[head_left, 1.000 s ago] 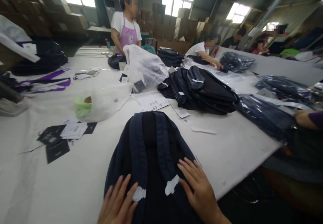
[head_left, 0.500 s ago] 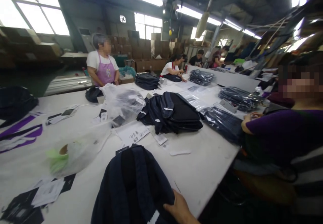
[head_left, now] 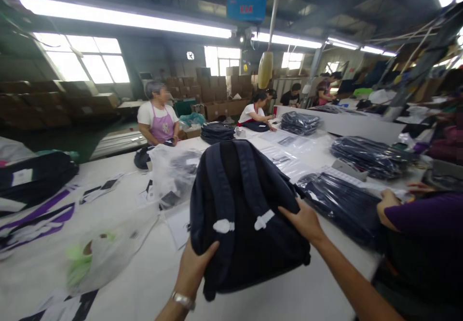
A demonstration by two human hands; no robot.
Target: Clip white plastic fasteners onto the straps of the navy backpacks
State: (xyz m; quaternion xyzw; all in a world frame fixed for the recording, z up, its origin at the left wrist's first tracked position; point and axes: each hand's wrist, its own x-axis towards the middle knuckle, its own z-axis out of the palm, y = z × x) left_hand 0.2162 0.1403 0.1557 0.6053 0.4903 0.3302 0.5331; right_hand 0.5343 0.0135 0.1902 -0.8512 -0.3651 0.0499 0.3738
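A dark backpack stood in the middle of the view, straps facing the wearer, held up at a slant above the near part of the white bench. Whether its lower edge touched the bench could not be told.

The left hand held it from about seven o'clock, its grip closed over the side with the thumb on the front and the fingers hidden behind. The right hand held it from about three o'clock, thumb on the padded panel, its grip likewise closed around the edge. Holding opposite sides probably kept the soft body level and stopped it from folding, while leaving the back panel uncovered.

White wraps sat around the lower parts of both straps, likely to keep loose webbing gathered.

At two to three o'clock, dark goods in clear plastic lay flat, perhaps so that they stacked neatly, near a co-worker's purple sleeve. At eleven o'clock a filled translucent bag stood just beyond the backpack; at eight, a flatter plastic bag lay near some tags, presumably within easy reach of the left hand.
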